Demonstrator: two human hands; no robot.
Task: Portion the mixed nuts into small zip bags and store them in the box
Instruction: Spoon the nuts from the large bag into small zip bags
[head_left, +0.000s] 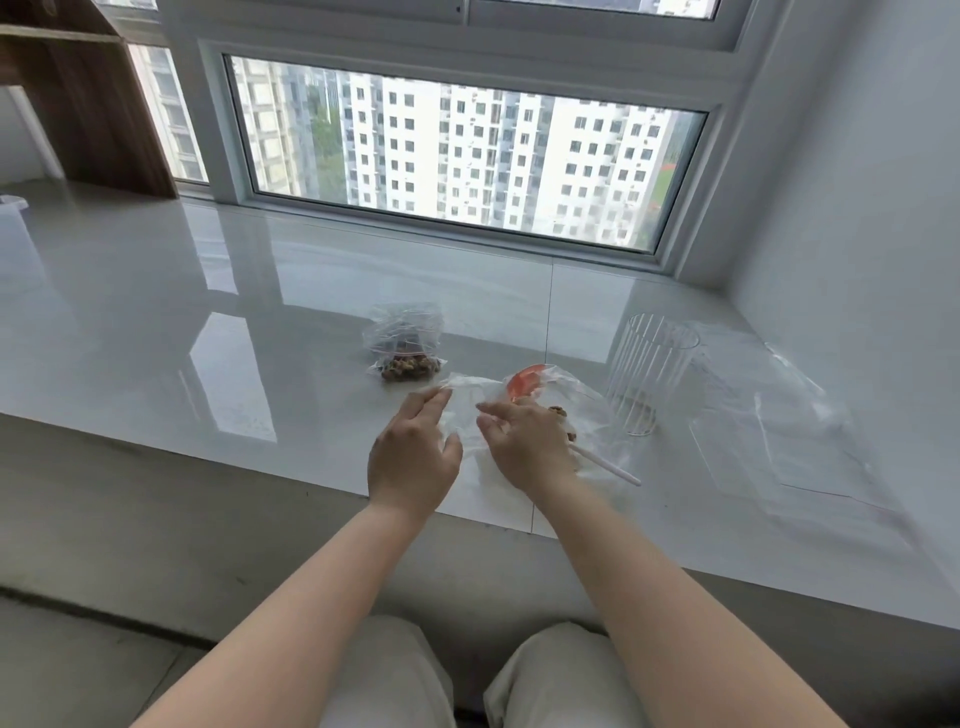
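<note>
A small zip bag (470, 415) lies unlabelled under both hands: left hand (413, 452) and right hand (524, 441) rest fingers relaxed.

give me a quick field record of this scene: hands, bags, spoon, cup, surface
left hand: fingers straight, resting on the empty zip bag
right hand: fingers relaxed, over the same bag, next to the spoon
filled bag: nuts inside, lying behind the hands, apart from them
spoon: orange bowl, white handle, lying to the right of the empty bag
cup: clear ribbed plastic, upright, right of the spoon
large bag: clear, flat, far right
surface: glossy white sill under a window
</note>
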